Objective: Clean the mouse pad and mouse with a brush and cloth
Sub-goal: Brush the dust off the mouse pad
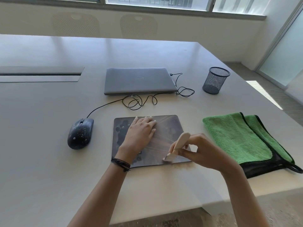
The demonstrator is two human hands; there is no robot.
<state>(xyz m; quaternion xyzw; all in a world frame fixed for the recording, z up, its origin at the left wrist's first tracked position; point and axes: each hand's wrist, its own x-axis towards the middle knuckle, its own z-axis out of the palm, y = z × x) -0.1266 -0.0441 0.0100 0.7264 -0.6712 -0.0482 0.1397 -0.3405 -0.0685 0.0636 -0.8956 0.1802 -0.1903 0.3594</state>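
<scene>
A dark mouse pad (170, 126) lies flat on the table in front of me, streaked with pale dust. My left hand (141, 131) rests palm down on its middle, fingers spread toward the far edge. My right hand (201, 149) grips a pale wooden brush (177, 145), whose bristles touch the pad's near right corner. To the left of the pad sits a black wired mouse (80, 133), speckled with crumbs. A folded green cloth (237, 136) with black trim lies to the right of the pad.
A shut grey laptop (139, 81) sits behind the pad, with the mouse cable (139, 100) coiled in front of it. A black mesh pen cup (214, 80) stands at the back right. The table edge (164, 215) runs close below my arms.
</scene>
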